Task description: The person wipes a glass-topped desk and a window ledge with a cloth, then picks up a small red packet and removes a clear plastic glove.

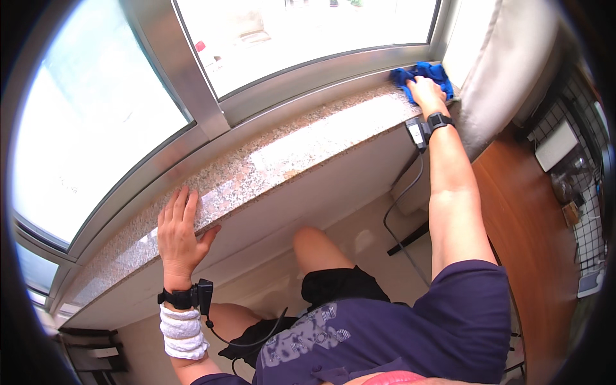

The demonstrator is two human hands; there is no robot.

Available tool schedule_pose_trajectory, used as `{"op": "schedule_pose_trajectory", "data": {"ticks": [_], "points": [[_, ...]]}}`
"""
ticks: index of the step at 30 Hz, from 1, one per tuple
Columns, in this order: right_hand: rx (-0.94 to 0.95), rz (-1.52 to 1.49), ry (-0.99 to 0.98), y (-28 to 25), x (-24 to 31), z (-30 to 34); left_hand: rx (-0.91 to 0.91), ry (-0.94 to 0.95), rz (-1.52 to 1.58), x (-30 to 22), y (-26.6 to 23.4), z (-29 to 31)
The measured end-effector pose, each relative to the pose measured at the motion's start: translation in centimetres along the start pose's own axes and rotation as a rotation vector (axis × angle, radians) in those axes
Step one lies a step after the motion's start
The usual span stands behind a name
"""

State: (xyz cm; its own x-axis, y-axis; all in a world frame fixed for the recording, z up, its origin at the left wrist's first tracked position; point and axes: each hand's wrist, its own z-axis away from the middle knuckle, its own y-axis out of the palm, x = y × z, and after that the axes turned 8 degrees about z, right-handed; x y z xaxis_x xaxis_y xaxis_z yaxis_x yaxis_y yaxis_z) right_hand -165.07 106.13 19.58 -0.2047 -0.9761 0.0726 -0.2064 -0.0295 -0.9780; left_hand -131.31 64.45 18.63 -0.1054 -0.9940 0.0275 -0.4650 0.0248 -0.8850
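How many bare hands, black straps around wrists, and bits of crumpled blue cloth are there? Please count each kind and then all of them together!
Bare hands: 2 (left hand and right hand)
Black wrist straps: 2 (one on each wrist)
Crumpled blue cloth: 1 (at the right hand)
Total: 5

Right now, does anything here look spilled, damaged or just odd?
No spill or damage stands out. A white, towel-like wrap looks odd because it circles only the left forearm. Each wrist also wears a black device trailing a cable, unusual beside the plain blue cloth under the right hand.
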Motion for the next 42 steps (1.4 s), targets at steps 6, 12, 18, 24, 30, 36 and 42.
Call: {"op": "schedule_pose_trajectory", "data": {"ticks": [6,12,18,24,30,36,42], "points": [[-0.123,0.096,0.195,0.4,-3.1,-2.5,-0.005,-0.002,0.018,-0.4,-0.3,-0.3],[0.065,0.073,0.102,0.2,-2.0,-1.3,-0.014,-0.008,0.009,-0.5,0.0,-0.3],[-0.177,0.086,-0.236,1.9,2.9,3.8,-0.042,-0.002,0.003,-0.2,0.2,-0.1],[-0.376,-0.127,-0.635,1.8,10.4,12.2,-0.063,-0.027,-0.024,0.1,1.0,0.2],[-0.219,-0.274,-0.947,-0.3,18.2,20.8,-0.082,-0.008,-0.002,0.4,1.1,0.1],[0.104,-0.874,-1.014,-2.7,21.7,23.4,-0.125,0.02,0.036,0.8,1.3,0.4],[-0.526,-1.245,-0.65,-5.9,20.2,19.1,-0.101,-0.001,0.032,0.4,1.1,0.5]]}}
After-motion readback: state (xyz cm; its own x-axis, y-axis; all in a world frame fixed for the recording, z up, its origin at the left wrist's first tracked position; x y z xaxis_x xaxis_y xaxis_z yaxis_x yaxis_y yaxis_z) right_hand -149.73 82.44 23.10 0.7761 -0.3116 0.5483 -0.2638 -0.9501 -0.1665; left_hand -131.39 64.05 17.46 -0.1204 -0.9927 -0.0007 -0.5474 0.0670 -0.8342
